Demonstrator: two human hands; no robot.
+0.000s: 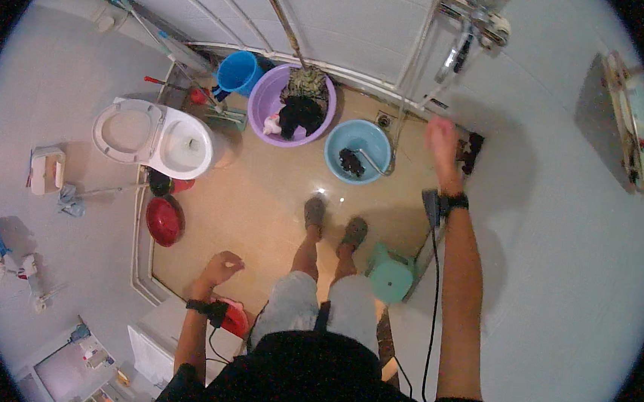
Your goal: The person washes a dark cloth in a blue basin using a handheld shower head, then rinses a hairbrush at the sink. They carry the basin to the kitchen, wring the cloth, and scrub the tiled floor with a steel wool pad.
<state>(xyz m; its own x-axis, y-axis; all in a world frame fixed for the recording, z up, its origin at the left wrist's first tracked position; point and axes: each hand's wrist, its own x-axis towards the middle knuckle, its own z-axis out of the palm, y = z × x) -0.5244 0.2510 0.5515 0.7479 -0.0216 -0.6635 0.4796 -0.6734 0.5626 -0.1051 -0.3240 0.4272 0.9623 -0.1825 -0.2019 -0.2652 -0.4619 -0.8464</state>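
My right hand (pixel 441 139) is raised near the right wall, its fingers curled in with nothing seen in them. Below it on the floor stands a light blue basin (pixel 339 128) containing a dark wet cloth-like bundle (pixel 351 162) and a bent metal tube (pixel 371 160). My left hand (pixel 221 268) hangs at the lower left, loosely curved and holding nothing, with a gap between thumb and fingers. A red basin or bowl (pixel 235 320) lies just beyond its wrist. Further off, a purple basin (pixel 260 111) contains black cloth (pixel 301 115), a small whitish item (pixel 272 124) and a mop head (pixel 307 81).
A white toilet (pixel 187 145) with its lid raised is at left, near a blue bucket (pixel 236 74) and a dark red basin (pixel 164 221). A green stool (pixel 391 279) stands beside my legs. The shower mixer (pixel 472 17) and its hose (pixel 422 39) are on the far wall, above a floor drain (pixel 384 120).
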